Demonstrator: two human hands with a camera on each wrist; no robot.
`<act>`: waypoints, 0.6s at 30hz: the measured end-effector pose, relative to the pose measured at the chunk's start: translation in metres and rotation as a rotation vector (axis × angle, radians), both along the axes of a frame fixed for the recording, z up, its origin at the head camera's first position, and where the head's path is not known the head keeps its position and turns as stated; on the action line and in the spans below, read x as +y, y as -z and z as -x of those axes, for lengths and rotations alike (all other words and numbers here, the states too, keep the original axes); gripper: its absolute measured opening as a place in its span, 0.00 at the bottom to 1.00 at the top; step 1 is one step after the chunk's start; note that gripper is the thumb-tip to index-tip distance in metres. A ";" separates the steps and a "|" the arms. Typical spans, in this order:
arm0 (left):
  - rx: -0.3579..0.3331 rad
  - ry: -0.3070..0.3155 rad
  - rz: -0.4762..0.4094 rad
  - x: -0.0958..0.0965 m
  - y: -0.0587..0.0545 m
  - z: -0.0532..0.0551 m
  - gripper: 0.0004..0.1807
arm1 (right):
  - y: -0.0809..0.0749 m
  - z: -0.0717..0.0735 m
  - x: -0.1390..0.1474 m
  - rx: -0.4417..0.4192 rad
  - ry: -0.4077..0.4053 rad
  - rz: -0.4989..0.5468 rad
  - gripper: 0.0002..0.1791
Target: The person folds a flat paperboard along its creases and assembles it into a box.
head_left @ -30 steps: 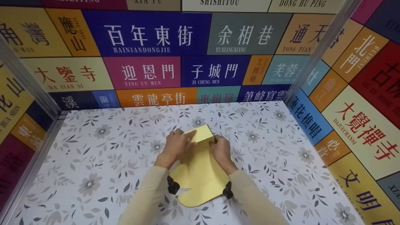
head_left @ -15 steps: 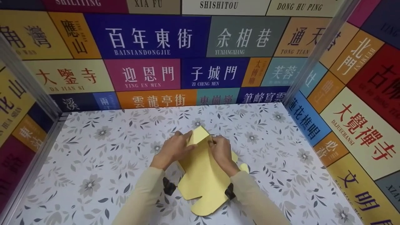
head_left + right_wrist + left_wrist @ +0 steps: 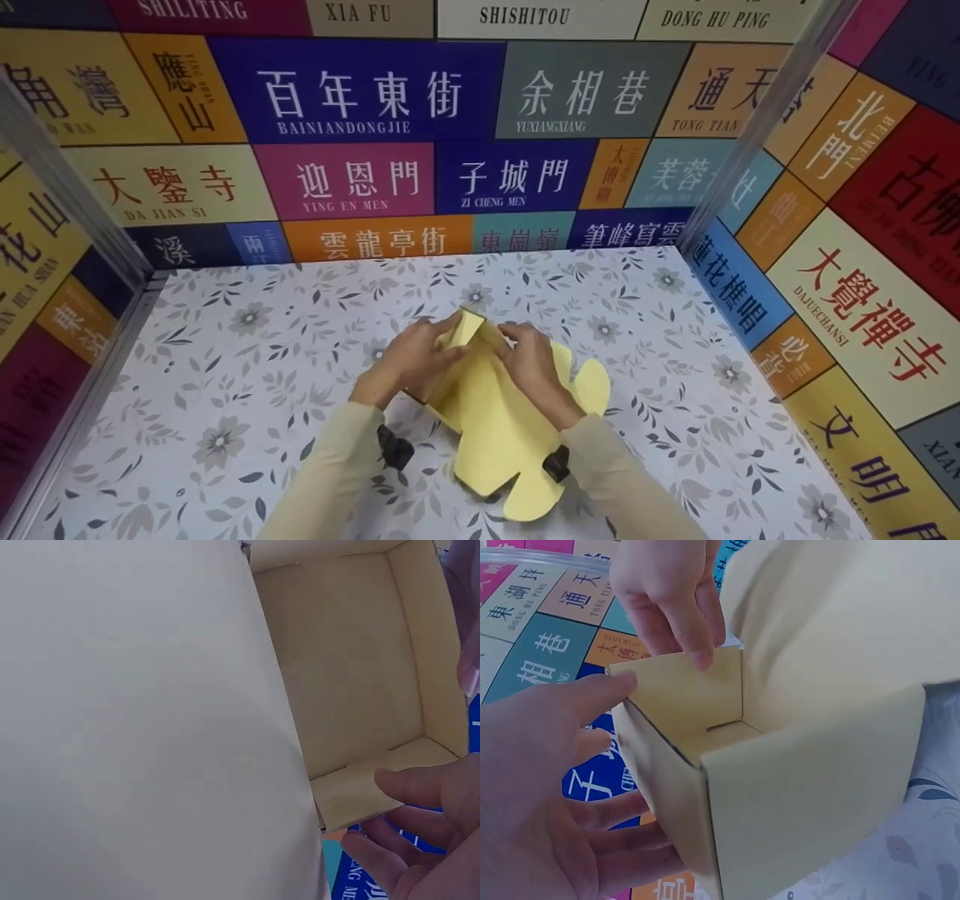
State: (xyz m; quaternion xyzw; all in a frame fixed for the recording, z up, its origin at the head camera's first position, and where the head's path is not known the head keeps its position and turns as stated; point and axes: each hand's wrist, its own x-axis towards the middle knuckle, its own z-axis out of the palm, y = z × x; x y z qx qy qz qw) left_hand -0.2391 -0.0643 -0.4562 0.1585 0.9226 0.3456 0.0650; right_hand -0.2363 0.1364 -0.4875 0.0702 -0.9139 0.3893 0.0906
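Note:
A pale yellow folding cardboard box (image 3: 810, 795) is tilted between both hands, and its hollow inside shows in both wrist views. Its lid panel (image 3: 499, 427) is swung out toward the person, with a rounded tab (image 3: 592, 386) at the right and another near the bottom. My left hand (image 3: 412, 356) holds one wall, thumb (image 3: 619, 686) at the top edge and fingers spread along the outside. On the adjoining wall, my right hand (image 3: 534, 364) pinches the cardboard, thumb (image 3: 409, 784) inside and fingers outside, as the right wrist view shows.
White floral-patterned tabletop (image 3: 225, 375) lies beneath the hands. Panels with colourful lettered blocks (image 3: 360, 90) enclose the back and sides. Black devices (image 3: 395, 448) sit at both wrists.
The box has turned and tipped, so its lid panel and lower tab have swung rightward and the right tab has come into view. My left hand has shifted slightly left.

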 end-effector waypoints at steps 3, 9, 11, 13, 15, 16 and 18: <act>-0.022 -0.016 -0.056 -0.005 0.001 -0.001 0.38 | -0.009 -0.010 0.000 -0.079 0.006 0.021 0.19; -0.039 -0.087 -0.077 -0.012 0.004 -0.005 0.45 | -0.027 -0.033 -0.002 -0.216 -0.034 0.036 0.23; -0.044 -0.122 -0.075 -0.013 0.005 -0.006 0.47 | -0.031 -0.041 -0.003 -0.249 -0.057 0.038 0.23; -0.065 -0.165 -0.073 -0.015 0.007 -0.008 0.50 | -0.034 -0.048 -0.004 -0.264 -0.069 0.039 0.23; -0.101 -0.211 -0.098 -0.016 0.009 -0.010 0.52 | -0.035 -0.056 -0.005 -0.270 -0.075 0.044 0.23; -0.113 -0.233 -0.114 -0.017 0.011 -0.011 0.53 | -0.034 -0.061 -0.006 -0.275 -0.076 0.060 0.23; -0.127 -0.282 -0.140 -0.018 0.013 -0.014 0.53 | -0.032 -0.069 -0.007 -0.274 -0.080 0.094 0.23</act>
